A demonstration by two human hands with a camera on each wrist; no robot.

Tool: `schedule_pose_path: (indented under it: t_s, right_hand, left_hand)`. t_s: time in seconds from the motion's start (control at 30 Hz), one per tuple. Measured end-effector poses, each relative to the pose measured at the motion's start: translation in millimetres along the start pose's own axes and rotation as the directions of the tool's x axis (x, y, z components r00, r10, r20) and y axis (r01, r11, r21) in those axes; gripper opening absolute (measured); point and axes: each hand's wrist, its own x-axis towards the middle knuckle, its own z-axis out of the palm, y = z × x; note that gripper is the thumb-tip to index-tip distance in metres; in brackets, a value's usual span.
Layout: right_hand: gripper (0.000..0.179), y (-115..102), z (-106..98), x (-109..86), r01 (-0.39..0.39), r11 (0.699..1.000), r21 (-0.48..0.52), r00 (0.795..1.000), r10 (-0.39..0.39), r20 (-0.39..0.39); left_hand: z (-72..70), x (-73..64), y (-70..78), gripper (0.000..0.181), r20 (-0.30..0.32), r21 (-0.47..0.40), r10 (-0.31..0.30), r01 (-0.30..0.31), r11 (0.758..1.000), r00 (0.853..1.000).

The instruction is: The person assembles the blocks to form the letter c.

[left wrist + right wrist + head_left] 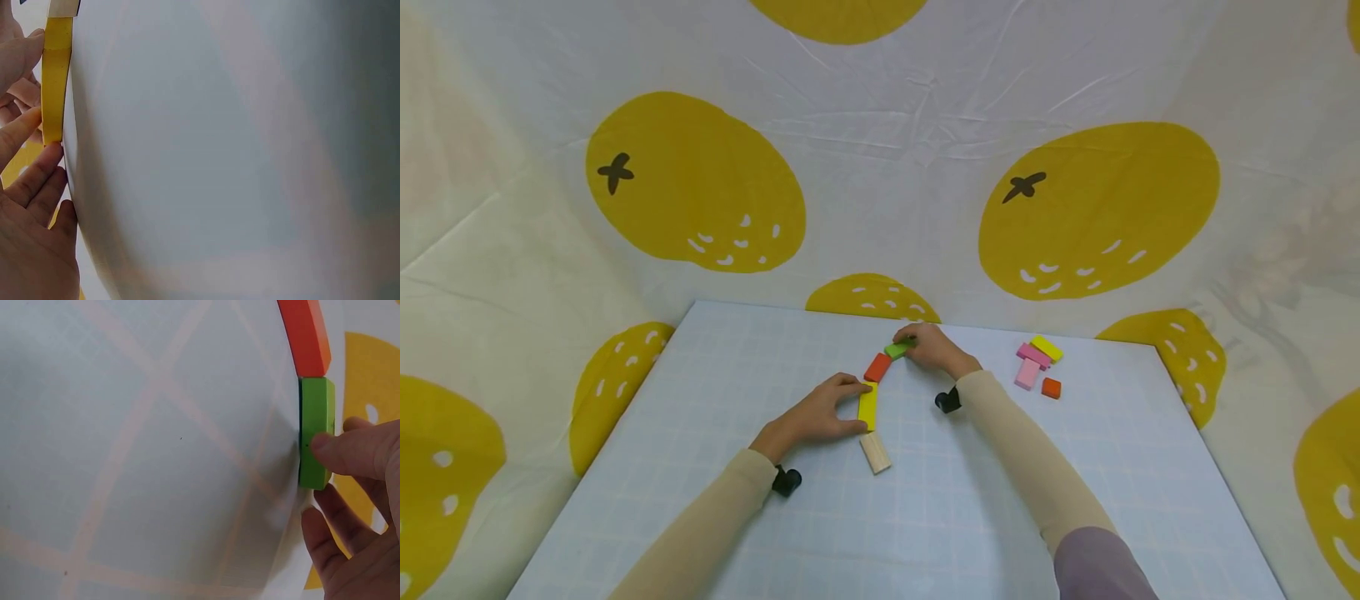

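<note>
On the table, a curved row of blocks runs from a plain wooden block point(875, 454) through a yellow block point(868, 408) and a red block point(877, 367) to a green block point(896, 350) at the far end. My left hand point(817, 413) pinches the yellow block lengthwise, thumb by its near end and a finger at its far end. At the green block, my right hand point(934, 348) has its thumb on one face and grips it. The right wrist view shows the green block point(314, 415) end to end with the red block point(305, 339).
Right of the row lies a loose group: a second yellow block point(1047, 347), a dark pink block point(1033, 356), a light pink block point(1027, 374) and a small orange-red block point(1051, 388). A fruit-printed cloth point(887, 192) hangs behind the table's back edge.
</note>
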Motion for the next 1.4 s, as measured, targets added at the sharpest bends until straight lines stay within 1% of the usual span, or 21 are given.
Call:
schedule_pose_path:
  t_s: [0.33,0.6,0.73,0.83,1.07,1.23,1.4]
  right_hand:
    - [0.030,-1.0,0.1,0.7,0.023,1.000,-0.012,1.000,-0.023,0.000]
    - [0.028,-0.7,0.8,-1.4,0.013,1.000,-0.009,1.000,-0.013,0.000]
    - [0.027,1.7,0.9,-3.3,0.009,1.000,-0.003,1.000,-0.009,-0.015]
    - [0.028,2.3,0.6,-4.0,0.004,1.000,0.008,1.000,-0.004,-0.021]
    - [0.028,0.7,0.7,-4.9,-0.030,0.999,0.021,1.000,0.030,-0.006]
    - [0.027,1.2,0.3,-5.5,-0.021,1.000,0.016,1.000,0.021,-0.010]
    - [0.028,2.4,-0.4,-6.3,-0.017,1.000,0.014,1.000,0.017,-0.009]
  left_hand:
    - [-0.4,-0.2,-2.8,0.066,-0.008,-0.002,0.004,-0.004,1.000,1.000]
    - [-0.6,-0.6,-2.5,0.065,-0.005,-0.012,0.007,-0.007,1.000,1.000]
    - [0.7,0.3,-2.3,0.065,0.000,-0.021,0.014,-0.014,1.000,1.000]
    - [1.6,1.3,-2.8,0.065,-0.005,-0.012,0.020,-0.020,1.000,1.000]
    - [2.5,1.7,-3.7,0.066,0.000,0.018,0.004,-0.004,1.000,1.000]
    - [1.7,0.3,-1.5,0.066,-0.005,0.002,-0.003,0.003,1.000,1.000]
    - [1.0,-0.2,1.0,0.065,-0.004,0.003,-0.015,0.015,1.000,1.000]
